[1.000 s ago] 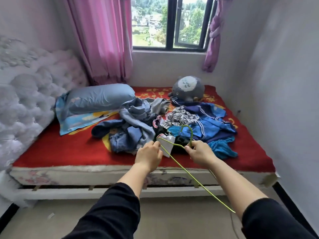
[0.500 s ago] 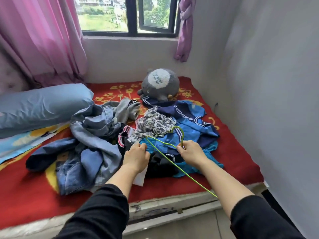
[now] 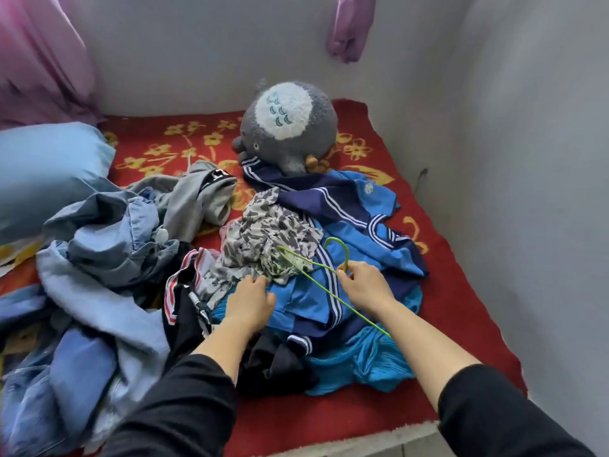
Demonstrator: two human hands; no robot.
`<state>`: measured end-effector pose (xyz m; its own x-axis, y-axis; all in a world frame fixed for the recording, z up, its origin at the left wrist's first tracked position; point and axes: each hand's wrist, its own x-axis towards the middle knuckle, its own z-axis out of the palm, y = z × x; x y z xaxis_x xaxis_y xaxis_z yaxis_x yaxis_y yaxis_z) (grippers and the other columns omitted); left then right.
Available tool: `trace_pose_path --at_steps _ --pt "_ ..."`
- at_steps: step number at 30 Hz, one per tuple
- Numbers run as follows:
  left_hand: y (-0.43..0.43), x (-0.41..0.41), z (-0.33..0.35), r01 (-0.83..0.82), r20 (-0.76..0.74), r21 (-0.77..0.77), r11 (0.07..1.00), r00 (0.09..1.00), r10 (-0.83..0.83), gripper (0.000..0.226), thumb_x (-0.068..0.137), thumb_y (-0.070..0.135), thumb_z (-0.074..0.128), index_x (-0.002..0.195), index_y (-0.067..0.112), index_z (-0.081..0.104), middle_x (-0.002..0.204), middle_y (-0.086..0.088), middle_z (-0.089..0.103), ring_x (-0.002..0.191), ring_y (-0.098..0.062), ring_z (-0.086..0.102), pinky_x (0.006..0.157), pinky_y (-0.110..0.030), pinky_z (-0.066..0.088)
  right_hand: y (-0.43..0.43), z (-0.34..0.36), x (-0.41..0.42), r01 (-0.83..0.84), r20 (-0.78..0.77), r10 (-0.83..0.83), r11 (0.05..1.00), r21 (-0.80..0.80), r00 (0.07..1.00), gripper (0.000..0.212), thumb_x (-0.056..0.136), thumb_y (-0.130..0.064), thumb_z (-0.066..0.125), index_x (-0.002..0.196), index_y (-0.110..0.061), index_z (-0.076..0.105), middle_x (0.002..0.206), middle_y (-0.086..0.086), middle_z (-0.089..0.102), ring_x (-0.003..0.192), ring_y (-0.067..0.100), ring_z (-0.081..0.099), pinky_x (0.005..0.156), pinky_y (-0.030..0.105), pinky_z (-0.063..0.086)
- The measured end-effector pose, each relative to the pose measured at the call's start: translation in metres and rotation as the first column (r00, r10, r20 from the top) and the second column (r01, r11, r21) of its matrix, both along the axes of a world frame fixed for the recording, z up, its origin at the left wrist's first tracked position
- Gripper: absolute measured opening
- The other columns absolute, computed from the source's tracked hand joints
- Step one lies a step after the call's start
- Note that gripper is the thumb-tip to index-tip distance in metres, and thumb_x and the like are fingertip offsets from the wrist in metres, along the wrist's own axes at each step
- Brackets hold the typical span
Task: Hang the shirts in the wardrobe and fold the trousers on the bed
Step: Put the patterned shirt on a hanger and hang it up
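Note:
A heap of clothes covers the red bed (image 3: 445,268). My right hand (image 3: 365,286) pinches a thin green wire hanger (image 3: 316,282) just below its hook, holding it over a blue tracksuit top with white stripes (image 3: 356,225). My left hand (image 3: 248,303) reaches down with fingers spread onto the hem of a grey and white patterned shirt (image 3: 263,239) and grips nothing. Denim and pale blue garments (image 3: 108,258) lie piled to the left, beside a grey hooded top (image 3: 197,196). A black garment (image 3: 273,361) and a teal cloth (image 3: 365,361) lie near the bed's front edge.
A grey plush toy (image 3: 286,123) sits at the back against the wall. A blue pillow (image 3: 43,166) lies at the left. A white wall (image 3: 527,192) bounds the bed on the right. Pink curtains (image 3: 39,61) hang at the back left.
The view has moved closer and lower over the bed. My left hand let go of the hanger and went down to the patterned shirt. My right hand kept the hanger.

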<state>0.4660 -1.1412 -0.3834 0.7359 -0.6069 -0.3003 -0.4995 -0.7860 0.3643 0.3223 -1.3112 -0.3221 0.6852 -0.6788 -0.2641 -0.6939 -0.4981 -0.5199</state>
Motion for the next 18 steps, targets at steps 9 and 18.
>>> trace_pose_path --at_steps 9,18 --pt "-0.120 0.046 -0.096 0.000 -0.135 0.119 0.993 0.991 0.016 0.041 0.094 0.031 0.047 0.128 0.008 0.047 0.131 -0.011 0.043 0.122 -0.031 0.041 0.093 -0.043 0.041 -0.119 -0.090 0.054 0.095 0.010 -0.096 0.994 0.044 0.995 0.029 0.098 -0.030 0.045 0.120 -0.020 0.062 0.109 0.010 0.067 0.105 0.033 0.058 0.086 0.044 0.047" --pt "-0.177 0.038 -0.150 -0.211 -0.089 0.031 0.977 0.973 0.213 0.028 0.100 0.035 0.043 0.093 0.011 0.056 0.107 -0.007 0.051 0.094 -0.024 0.049 0.068 -0.036 0.041 -0.148 -0.151 0.063 0.133 0.031 -0.137 0.986 0.099 0.990 0.025 0.099 -0.033 0.044 0.113 -0.025 0.063 0.097 0.005 0.066 0.092 0.028 0.060 0.076 0.042 0.049"
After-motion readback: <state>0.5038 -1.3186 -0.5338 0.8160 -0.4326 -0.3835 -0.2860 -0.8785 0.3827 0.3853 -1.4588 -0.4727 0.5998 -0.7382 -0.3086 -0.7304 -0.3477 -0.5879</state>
